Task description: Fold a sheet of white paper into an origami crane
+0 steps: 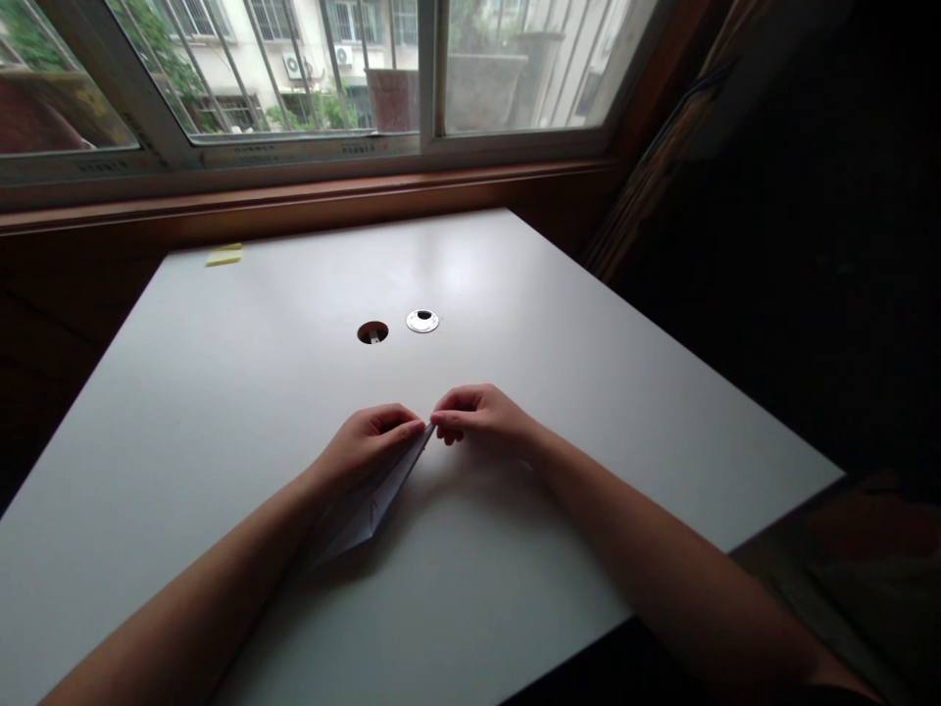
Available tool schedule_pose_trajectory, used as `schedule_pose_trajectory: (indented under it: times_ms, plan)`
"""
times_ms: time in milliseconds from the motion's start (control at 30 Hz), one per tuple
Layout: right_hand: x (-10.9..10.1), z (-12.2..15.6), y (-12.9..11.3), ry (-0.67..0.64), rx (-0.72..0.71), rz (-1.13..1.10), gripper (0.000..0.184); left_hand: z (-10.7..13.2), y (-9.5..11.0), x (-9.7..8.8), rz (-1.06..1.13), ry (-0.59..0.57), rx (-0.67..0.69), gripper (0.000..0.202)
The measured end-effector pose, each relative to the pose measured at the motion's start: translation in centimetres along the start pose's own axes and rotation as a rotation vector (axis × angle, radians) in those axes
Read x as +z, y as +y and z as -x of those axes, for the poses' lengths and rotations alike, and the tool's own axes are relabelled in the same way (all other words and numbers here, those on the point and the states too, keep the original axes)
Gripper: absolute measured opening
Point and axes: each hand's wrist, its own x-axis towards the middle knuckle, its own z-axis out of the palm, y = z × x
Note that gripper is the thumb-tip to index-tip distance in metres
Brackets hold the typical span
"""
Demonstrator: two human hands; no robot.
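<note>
A folded sheet of white paper [373,510] slants up from near the white table [588,471], narrowing to a point at its far end. My left hand [374,436] pinches the paper close to that point, its thumb along the upper edge. At the very tip, the thumb and fingers of my right hand [477,417] are closed on the paper. Both hands meet nearly fingertip to fingertip. The lower left part of the paper is hidden behind my left wrist and forearm.
Beyond the hands, a round hole [372,333] is cut in the tabletop, with a silver ring-shaped cover [422,322] beside it. A yellow sticky note [224,255] lies at the far left edge. Past the table is a window [294,147].
</note>
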Motion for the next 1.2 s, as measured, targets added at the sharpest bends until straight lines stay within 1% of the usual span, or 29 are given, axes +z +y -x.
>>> schedule_pose_trajectory:
  times_ms: [133,167,200,233,300,333,367,400,433,500,533,600,667,767,867,933,1000,1100,1167,1200]
  plan:
    - [-0.4,-0.2,0.4,0.075,-0.032,0.004,0.032,-0.4,-0.7,-0.2,0.133,0.076,0.057,0.032]
    - [-0.6,-0.2,0.6,0.102,-0.039,0.005,0.032,-0.4,-0.9,-0.4,0.183,0.114,0.077,0.031]
    - [-0.8,-0.3,0.7,0.134,-0.046,0.003,0.031,-0.4,-1.1,-0.5,0.198,0.188,0.105,0.030]
    - [-1.0,-0.4,0.9,0.168,-0.051,0.001,0.031,-0.4,-1.3,-0.7,0.151,0.257,0.137,0.027]
    - [-1.4,-0.4,1.0,0.247,-0.065,0.015,0.030,-0.2,-1.5,-1.0,-0.053,0.504,0.225,0.022]
    - [-1.7,-0.5,1.1,0.285,-0.071,0.034,0.030,0.0,-1.5,-1.1,-0.175,0.602,0.282,0.019]
    - [-1.9,-0.5,1.1,0.321,-0.075,0.061,0.030,0.1,-1.5,-1.0,-0.296,0.676,0.346,0.017]
    - [-2.1,-0.5,1.1,0.352,-0.074,0.090,0.030,0.3,-1.4,-0.9,-0.411,0.711,0.413,0.014]
    - [-2.3,-0.5,1.1,0.383,-0.070,0.119,0.030,0.4,-1.4,-0.8,-0.511,0.699,0.481,0.013]
    - [-2.6,-0.5,1.1,0.438,-0.069,0.188,0.029,0.5,-1.5,-0.4,-0.687,0.597,0.574,0.018]
    - [-2.8,-0.6,1.1,0.462,-0.077,0.229,0.028,0.4,-1.6,-0.2,-0.759,0.531,0.592,0.024]
    - [-3.0,-0.6,1.1,0.492,-0.100,0.315,0.026,0.2,-2.0,0.0,-0.841,0.450,0.591,0.034]
    - [-3.2,-0.6,1.2,0.504,-0.125,0.408,0.024,0.0,-2.5,0.1,-0.868,0.401,0.556,0.035]
    - [-3.2,-0.5,1.2,0.510,-0.172,0.585,0.018,-0.2,-3.3,0.0,-0.842,0.352,0.489,0.031]
    - [-3.0,-0.5,1.3,0.515,-0.187,0.764,0.012,-0.3,-3.7,0.0,-0.823,0.338,0.483,0.029]
    - [-2.8,-0.4,1.3,0.518,-0.210,0.844,0.009,-0.4,-3.8,0.0,-0.817,0.330,0.492,0.029]
    - [-2.6,-0.4,1.5,0.481,-0.292,0.878,0.007,-0.5,-3.8,0.0,-0.808,0.328,0.500,0.028]
    - [-2.4,-0.6,1.8,0.328,-0.460,0.892,0.011,-0.5,-3.8,-0.1,-0.787,0.329,0.509,0.028]
    - [-2.3,-0.7,2.0,0.232,-0.525,0.904,0.014,-0.6,-3.8,-0.1,-0.773,0.324,0.509,0.028]
    - [-2.2,-0.7,2.0,0.206,-0.539,0.914,0.014,-0.6,-3.8,-0.1,-0.767,0.320,0.510,0.027]
